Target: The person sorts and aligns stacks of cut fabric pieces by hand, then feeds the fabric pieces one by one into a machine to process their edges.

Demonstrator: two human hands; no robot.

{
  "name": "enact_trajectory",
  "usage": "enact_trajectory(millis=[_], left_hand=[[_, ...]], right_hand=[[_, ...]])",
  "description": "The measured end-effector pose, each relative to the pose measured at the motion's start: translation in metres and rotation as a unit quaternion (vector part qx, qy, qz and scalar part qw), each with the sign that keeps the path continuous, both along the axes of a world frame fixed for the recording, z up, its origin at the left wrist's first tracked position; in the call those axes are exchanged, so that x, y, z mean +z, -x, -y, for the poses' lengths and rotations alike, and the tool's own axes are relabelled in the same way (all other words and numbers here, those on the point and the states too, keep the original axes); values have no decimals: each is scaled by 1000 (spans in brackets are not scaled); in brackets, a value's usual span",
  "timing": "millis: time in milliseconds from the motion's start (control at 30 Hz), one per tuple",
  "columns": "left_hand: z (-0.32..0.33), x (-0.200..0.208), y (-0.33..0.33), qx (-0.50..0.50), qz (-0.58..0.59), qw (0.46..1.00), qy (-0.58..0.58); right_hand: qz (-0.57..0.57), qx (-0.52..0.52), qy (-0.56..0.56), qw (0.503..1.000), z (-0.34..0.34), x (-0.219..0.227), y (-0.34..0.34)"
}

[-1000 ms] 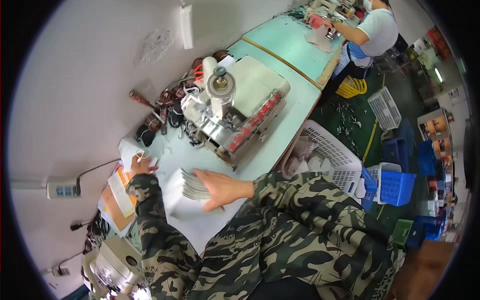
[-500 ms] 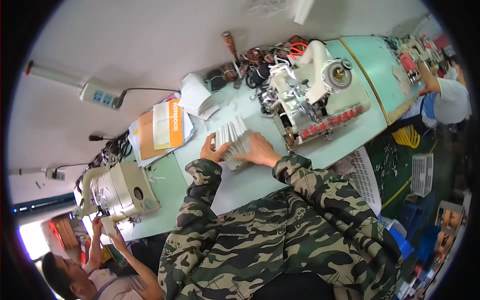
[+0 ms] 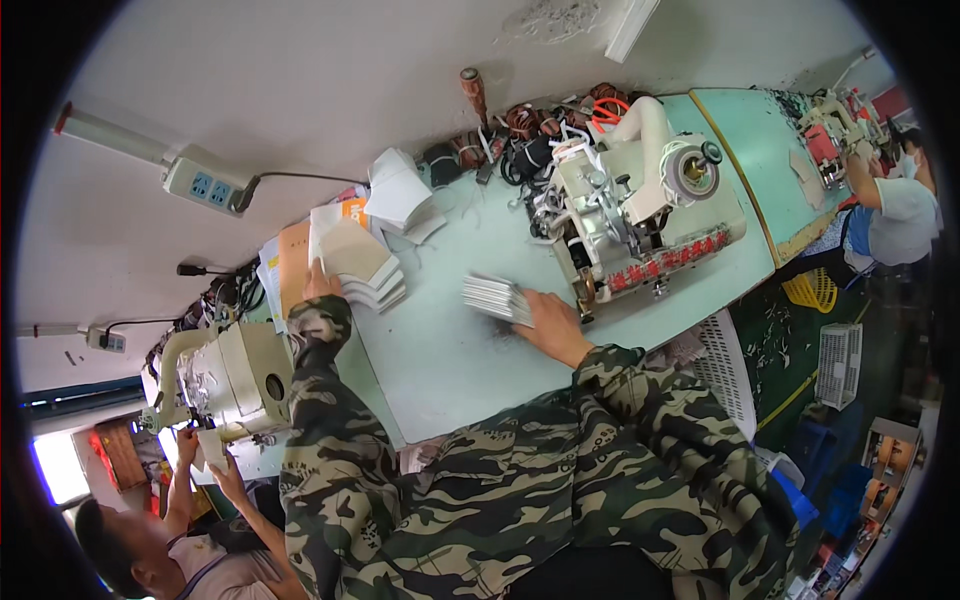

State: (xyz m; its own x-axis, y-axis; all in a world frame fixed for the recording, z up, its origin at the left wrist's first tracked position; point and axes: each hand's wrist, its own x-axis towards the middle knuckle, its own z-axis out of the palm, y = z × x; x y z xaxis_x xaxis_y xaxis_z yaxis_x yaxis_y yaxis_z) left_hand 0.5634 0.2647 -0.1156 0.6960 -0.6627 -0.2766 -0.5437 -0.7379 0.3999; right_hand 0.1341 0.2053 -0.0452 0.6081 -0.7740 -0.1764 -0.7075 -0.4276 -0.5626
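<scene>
My left hand [image 3: 322, 284] is closed on the near-left edge of a fanned stack of off-white cut pieces [image 3: 358, 258], which lies over the papers at the left. The stack hides part of that hand. Further right, my right hand [image 3: 553, 326] grips the right end of a smaller stack of white pieces [image 3: 492, 296] above the pale green table [image 3: 430, 355]. The layers of this second stack show along its side. Whether the pieces are paper or cloth I cannot tell. Behind them sits another loose white pile [image 3: 402, 195], touched by neither hand.
A sewing machine [image 3: 650, 215] with a handwheel stands to the right of my right hand. Another machine [image 3: 235, 375] is at the left, where a co-worker holds a pale piece. A screwdriver [image 3: 475, 95], cables and red-handled scissors [image 3: 608, 110] lie along the wall.
Both hands were together on one stack at the middle. My left hand has moved left with a stack over the orange notebook; my right hand has moved slightly right with the other pieces.
</scene>
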Motion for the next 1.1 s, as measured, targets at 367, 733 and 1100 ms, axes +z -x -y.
enact_trajectory(millis=[367, 733, 1100], left_hand=[[-3, 116, 243, -342, -237, 845, 335], [6, 160, 229, -352, -571, 721, 174], [-40, -20, 273, 9, -614, 789, 3]], right_hand=[[306, -34, -241, 920, -10, 15, 15], [232, 46, -474, 848, -37, 93, 30], [560, -78, 9, 825, 62, 58, 163]])
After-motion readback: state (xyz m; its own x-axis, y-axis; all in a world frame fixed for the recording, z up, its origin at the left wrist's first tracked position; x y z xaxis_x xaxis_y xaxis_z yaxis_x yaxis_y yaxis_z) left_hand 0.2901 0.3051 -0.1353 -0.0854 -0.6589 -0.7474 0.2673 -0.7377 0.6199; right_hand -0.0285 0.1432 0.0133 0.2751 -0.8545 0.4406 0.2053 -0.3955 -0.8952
